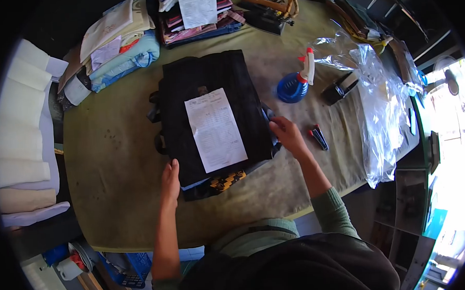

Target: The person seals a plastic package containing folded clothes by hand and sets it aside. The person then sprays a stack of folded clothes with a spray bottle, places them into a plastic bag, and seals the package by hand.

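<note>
A stack of folded clothes lies on the covered table, with black fabric on top. A printed paper slip rests flat on it. At the stack's near edge, a black and orange patterned cloth and a bit of light blue show from underneath. My left hand is against the lower left side, fingers stretched out and not wrapped round the fabric. On the right side, my right hand has its fingers curled on the edge of the clothes, its fingertips partly hidden.
Right of the stack are a blue spray bottle, a stapler, a black holder and clear plastic sheeting. Further piles of folded cloth and clothes stand at the back, beside an iron.
</note>
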The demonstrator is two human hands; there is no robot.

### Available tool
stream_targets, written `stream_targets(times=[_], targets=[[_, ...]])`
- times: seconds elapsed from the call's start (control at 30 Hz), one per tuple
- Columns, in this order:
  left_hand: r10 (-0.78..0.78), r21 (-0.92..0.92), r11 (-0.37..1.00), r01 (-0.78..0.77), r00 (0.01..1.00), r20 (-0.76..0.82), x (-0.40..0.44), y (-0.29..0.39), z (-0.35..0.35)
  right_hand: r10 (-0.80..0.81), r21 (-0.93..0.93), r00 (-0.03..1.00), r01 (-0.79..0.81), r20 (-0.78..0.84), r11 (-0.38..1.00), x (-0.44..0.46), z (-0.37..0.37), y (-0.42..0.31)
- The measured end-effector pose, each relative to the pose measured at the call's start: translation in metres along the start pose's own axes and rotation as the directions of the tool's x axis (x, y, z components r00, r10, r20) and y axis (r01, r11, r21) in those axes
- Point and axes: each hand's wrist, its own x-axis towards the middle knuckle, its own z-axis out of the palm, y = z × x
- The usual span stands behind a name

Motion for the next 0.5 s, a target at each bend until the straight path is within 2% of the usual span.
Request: stream_targets(times=[0.07, 0.1, 0.13, 0.17, 0.2, 0.23, 0.3, 0.33, 0.4, 0.43, 0.5], targets=[[-0.073, 0.157, 0.985, 0.074, 0.997, -0.014, -0.002, 0.025, -0.006, 0.003, -0.019, 0.998, -0.002, 0.057, 1.0, -0.005, 0.004, -0.003], [-0.012, 0.175, 0.985, 0.002, 0.998, 0.056, 0.009, 0.013, -0.014, -0.007, -0.024, 0.996, 0.009, 0.086, 1.0, 0.002, 0.006, -0.003], [0.196, 0.274, 0.943, -0.188, 0.981, 0.001, 0.009, 0.013, -0.009, -0.018, -0.027, 0.993, 0.021, 0.115, 0.999, 0.006, 0.009, -0.003], [0.4, 0.377, 0.854, -0.358, 0.916, -0.034, 0.008, 0.012, -0.004, -0.113, -0.086, 0.994, 0.113, 0.005, 0.99, 0.004, 0.016, -0.004], [0.585, 0.48, 0.723, -0.496, 0.809, -0.046, 0.006, 0.012, -0.001, -0.212, -0.155, 0.973, 0.195, -0.096, 0.968, 0.002, 0.025, -0.008], [0.634, 0.579, 0.651, -0.491, 0.771, -0.061, 0.006, 0.008, -0.003, -0.313, -0.232, 0.932, 0.268, -0.184, 0.935, 0.0, 0.03, -0.011], [0.728, 0.75, 0.49, -0.445, 0.682, -0.072, 0.006, 0.002, -0.005, -0.335, -0.366, 0.928, 0.26, -0.159, 0.894, -0.009, 0.023, -0.026], [0.62, 0.626, 0.652, -0.428, 0.776, -0.116, 0.002, 0.007, -0.004, -0.346, -0.433, 0.927, 0.255, -0.145, 0.865, -0.015, 0.017, -0.037], [0.36, 0.322, 0.897, -0.305, 0.924, -0.129, -0.007, 0.019, -0.003, -0.063, -0.413, 0.998, 0.054, -0.01, 0.909, -0.029, 0.007, -0.055], [0.245, 0.3, 0.93, -0.211, 0.966, -0.078, -0.011, 0.026, -0.005, 0.084, -0.417, 0.995, -0.051, 0.06, 0.907, -0.034, 0.005, -0.057], [0.011, 0.273, 0.962, -0.021, 0.999, 0.038, -0.013, 0.041, -0.006, -0.004, -0.435, 1.0, 0.015, 0.027, 0.9, -0.038, 0.012, -0.053]])
